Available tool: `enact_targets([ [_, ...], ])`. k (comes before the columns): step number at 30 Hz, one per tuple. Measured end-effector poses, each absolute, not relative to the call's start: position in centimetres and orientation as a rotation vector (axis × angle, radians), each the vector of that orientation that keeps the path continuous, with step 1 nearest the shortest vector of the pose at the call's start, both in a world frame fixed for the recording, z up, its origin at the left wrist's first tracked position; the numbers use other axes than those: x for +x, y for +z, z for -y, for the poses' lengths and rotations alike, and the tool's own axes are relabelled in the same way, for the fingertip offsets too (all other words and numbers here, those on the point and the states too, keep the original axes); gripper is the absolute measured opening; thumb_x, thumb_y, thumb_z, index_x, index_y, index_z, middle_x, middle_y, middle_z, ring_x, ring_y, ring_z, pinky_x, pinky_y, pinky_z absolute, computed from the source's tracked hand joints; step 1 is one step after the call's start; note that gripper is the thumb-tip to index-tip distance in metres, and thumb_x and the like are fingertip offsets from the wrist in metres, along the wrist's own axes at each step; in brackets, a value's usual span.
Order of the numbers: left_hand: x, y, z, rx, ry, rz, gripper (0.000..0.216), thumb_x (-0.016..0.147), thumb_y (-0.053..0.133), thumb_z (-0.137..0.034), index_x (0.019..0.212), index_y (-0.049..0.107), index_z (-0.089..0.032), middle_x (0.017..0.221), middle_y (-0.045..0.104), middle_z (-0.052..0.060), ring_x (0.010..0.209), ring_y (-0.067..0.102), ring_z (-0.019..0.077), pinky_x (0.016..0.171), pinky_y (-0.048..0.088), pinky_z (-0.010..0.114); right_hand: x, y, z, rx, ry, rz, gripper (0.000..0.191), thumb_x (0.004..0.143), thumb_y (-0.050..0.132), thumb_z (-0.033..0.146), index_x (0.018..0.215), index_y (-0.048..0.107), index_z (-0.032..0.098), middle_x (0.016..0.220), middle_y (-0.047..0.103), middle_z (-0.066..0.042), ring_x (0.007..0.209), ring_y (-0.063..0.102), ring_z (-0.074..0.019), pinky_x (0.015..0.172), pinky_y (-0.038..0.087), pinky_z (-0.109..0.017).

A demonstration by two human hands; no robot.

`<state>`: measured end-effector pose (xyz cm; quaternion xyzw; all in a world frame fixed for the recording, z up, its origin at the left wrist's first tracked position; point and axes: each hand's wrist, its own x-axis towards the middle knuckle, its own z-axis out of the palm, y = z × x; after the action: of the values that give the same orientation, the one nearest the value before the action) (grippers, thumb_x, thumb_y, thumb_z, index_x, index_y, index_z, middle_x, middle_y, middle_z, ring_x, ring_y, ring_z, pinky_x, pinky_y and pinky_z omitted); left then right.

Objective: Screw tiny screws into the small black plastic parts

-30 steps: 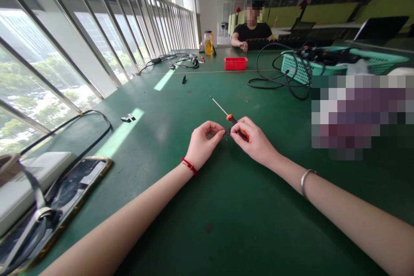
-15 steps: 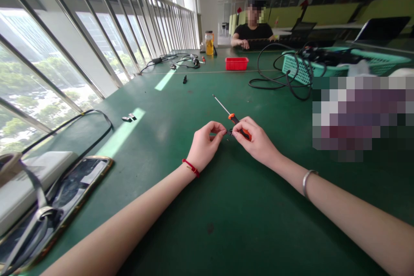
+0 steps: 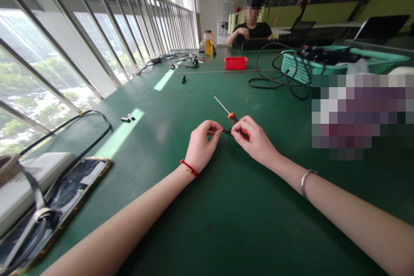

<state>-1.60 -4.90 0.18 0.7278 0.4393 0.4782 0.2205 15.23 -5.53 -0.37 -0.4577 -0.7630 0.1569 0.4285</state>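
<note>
The green tabletop [image 3: 246, 207] carries a mesh basket [image 3: 293, 69] near its far right edge, a phone [image 3: 76, 185] by the near left corner and a red tray [image 3: 236, 63] toward the far edge. In the middle, your left hand [image 3: 202, 144] pinches one end of a small black part [image 3: 226, 131]. Your right hand [image 3: 255, 140] clasps the screwdriver [image 3: 230, 116], and its fingertips touch the part's other end. I think a light, steady pinch with both wrists resting down is best, because so small a part slips easily.

We count one screwdriver [image 3: 230, 117] in our right hand [image 3: 256, 141], with one red bin [image 3: 236, 64] and one basket [image 3: 293, 70] beyond it.
</note>
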Motion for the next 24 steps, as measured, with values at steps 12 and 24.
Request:
enact_targets([
  [12, -1.56, 0.15, 5.01, 2.039, 1.325, -1.189, 0.006, 0.081, 0.053, -0.017, 0.077, 0.057, -0.016, 0.079, 0.063, 0.002, 0.074, 0.061, 0.012, 0.073, 0.052, 0.024, 15.19, -0.43, 5.38, -1.148, 0.4, 1.867, 0.008, 0.083, 0.05, 0.023, 0.076, 0.053, 0.021, 0.084, 0.049, -0.003, 0.079, 0.053, -0.0165, 0.077, 0.041, -0.032],
  [24, -1.61, 0.4, 5.05, 1.941, 1.287, -1.186, 0.006, 0.08, 0.056, -0.02, 0.076, 0.057, -0.016, 0.079, 0.064, 0.002, 0.074, 0.06, 0.0124, 0.073, 0.051, 0.025, 15.18, -0.45, 5.34, -1.086, 0.469, 1.867, 0.008, 0.084, 0.051, 0.024, 0.077, 0.054, 0.021, 0.083, 0.048, -0.002, 0.077, 0.052, -0.0149, 0.074, 0.042, -0.029],
])
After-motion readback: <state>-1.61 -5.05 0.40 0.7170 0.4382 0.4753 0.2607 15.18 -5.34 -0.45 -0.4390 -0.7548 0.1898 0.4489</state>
